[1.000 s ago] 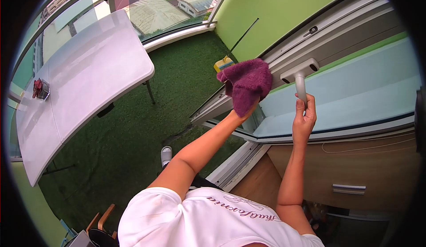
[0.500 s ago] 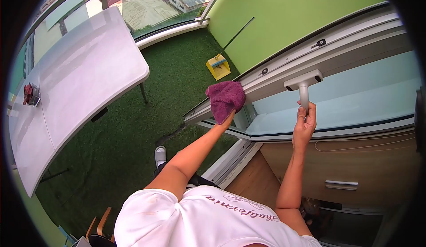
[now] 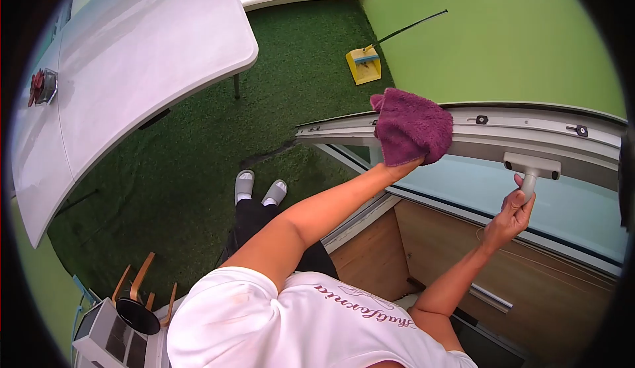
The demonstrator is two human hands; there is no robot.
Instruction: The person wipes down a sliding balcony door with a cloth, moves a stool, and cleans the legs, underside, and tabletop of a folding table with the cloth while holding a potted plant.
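Note:
My left hand (image 3: 408, 167) is mostly hidden under a purple cloth (image 3: 413, 126), which it presses over the top edge of a white window frame (image 3: 529, 122). The cloth drapes down both over the edge and around my fingers. To the right, my right hand (image 3: 509, 216) is closed around the lower end of a pale window handle (image 3: 531, 166), which is fixed to the same frame. Bluish glass (image 3: 562, 199) lies below the frame's bar.
A white folding table (image 3: 152, 50) stands at left, with a glass container of red items (image 3: 43, 87) on it. A yellow dustpan (image 3: 364, 67) sits on the green turf by the green wall (image 3: 503, 50). Wooden-legged furniture (image 3: 137, 312) is at lower left; a wooden cabinet (image 3: 433, 242) is below the window.
My view has turned, so the window and both hands appear farther right. The cloth sits farther from the frame's outer end. Both my feet now show. My right hand stays on the handle.

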